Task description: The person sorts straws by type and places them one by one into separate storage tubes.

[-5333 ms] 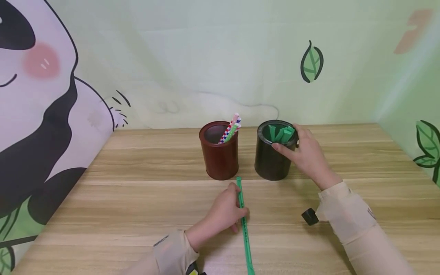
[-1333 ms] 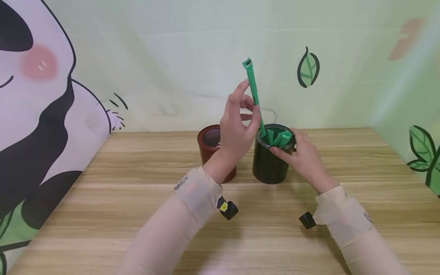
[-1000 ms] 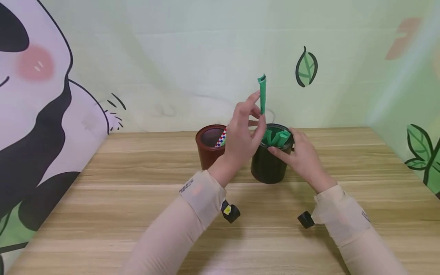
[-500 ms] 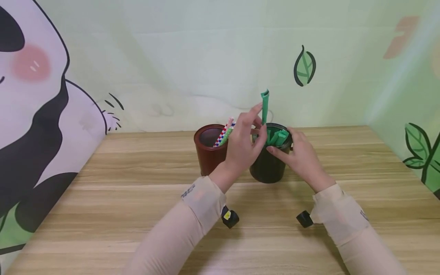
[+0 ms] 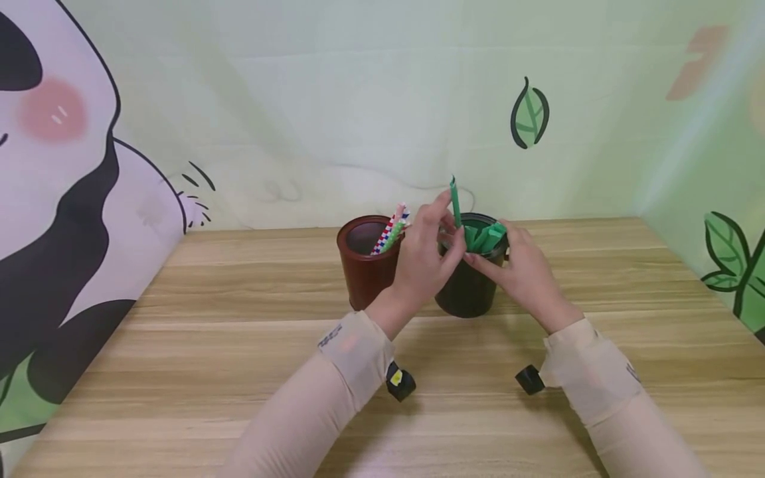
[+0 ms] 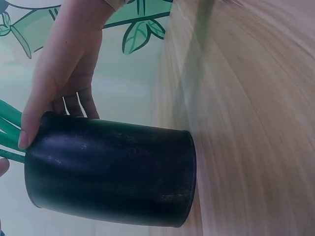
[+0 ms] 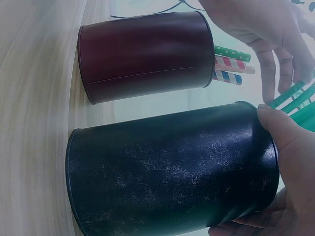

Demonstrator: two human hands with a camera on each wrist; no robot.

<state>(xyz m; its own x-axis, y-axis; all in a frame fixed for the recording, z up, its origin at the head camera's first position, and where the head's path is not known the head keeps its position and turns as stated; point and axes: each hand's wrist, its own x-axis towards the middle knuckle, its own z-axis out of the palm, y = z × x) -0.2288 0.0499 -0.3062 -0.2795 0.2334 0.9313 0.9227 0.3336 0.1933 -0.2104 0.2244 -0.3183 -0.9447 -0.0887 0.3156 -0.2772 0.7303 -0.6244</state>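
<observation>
In the head view my left hand (image 5: 421,255) pinches a green wrapped straw (image 5: 455,203), nearly upright over the near left rim of a black cup (image 5: 466,292). The straw's top sticks up above the fingers; its lower end is hidden inside the cup. Several other green wrapped straws (image 5: 491,238) stand in the cup. My right hand (image 5: 530,275) grips the cup's rim from the right, thumb in front. The right wrist view shows this thumb (image 7: 278,123) on the rim of the black cup (image 7: 172,172).
A dark red cup (image 5: 367,279) stands just left of the black one, holding several patterned paper straws (image 5: 390,231). Both cups are on a wood-grain table (image 5: 239,372). A printed backdrop wall (image 5: 299,119) rises behind. Small black cameras (image 5: 529,380) hang from the wrists.
My left hand lifted the green wrapped straw off the table, stood it up over the black cup and has lowered it into the cup. The right hand keeps its grip on the rim.
</observation>
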